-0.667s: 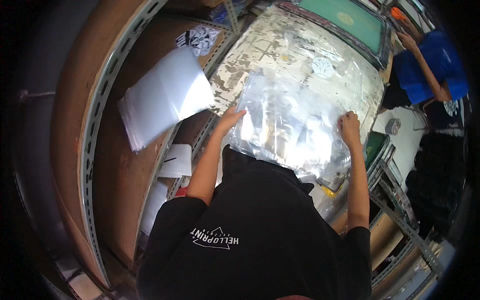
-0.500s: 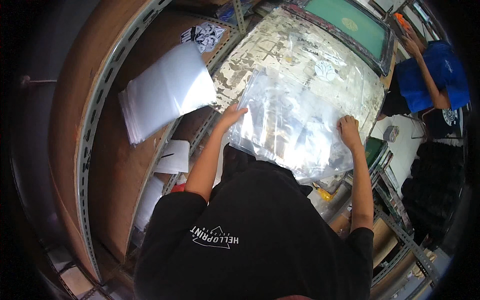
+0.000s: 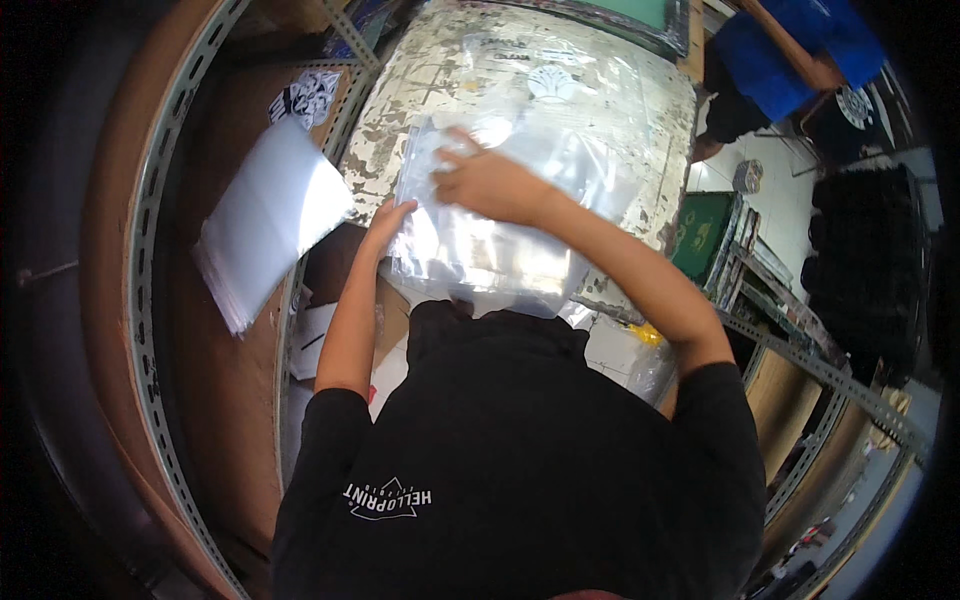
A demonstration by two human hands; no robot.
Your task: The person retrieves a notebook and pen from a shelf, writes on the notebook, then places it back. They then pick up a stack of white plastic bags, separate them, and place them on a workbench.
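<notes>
A stack of clear, shiny plastic sheets (image 3: 500, 255) lies over the near part of a worn white board (image 3: 405, 90) with flaking paint. My left hand (image 3: 388, 222) grips the stack's left edge, its thumb on top and its other fingers mostly hidden. Across the sheets reaches my right hand (image 3: 490, 183), slightly blurred, with its fingers apart above the upper left part of the stack. Whether it touches the plastic I cannot tell.
On the brown shelf at left rests another pile of translucent plastic sheets (image 3: 275, 210), beside a black-and-white printed cutout (image 3: 305, 97). A green framed screen (image 3: 615, 15) is at the far edge. Another person in blue (image 3: 780, 60) stands at the far right; framed screens (image 3: 705, 235) lean nearer.
My right hand has left the stack's right edge and swung left across it, its fingers spreading. My left hand still holds the left edge. The whole view has shifted.
</notes>
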